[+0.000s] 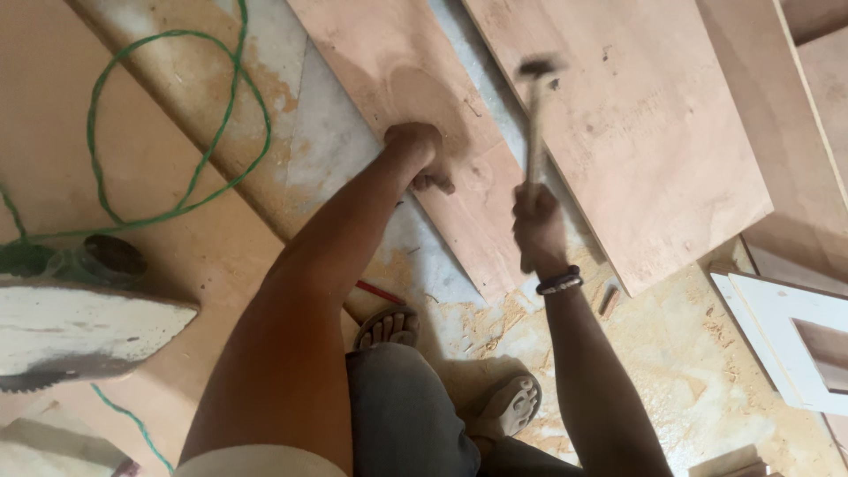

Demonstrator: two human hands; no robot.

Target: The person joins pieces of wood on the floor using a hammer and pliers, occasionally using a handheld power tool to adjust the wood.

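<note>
Hammer (536,115) in right hand (536,221), raised.

A hammer (536,115) with a pale wooden handle and a dark head is held nearly upright, head toward 12 o'clock and blurred. A narrow plywood board (415,97) of pinkish tan is laid flat on the dusty floor, running from 11 to 5 o'clock, with its lower corner pointed toward 6 o'clock.
</note>
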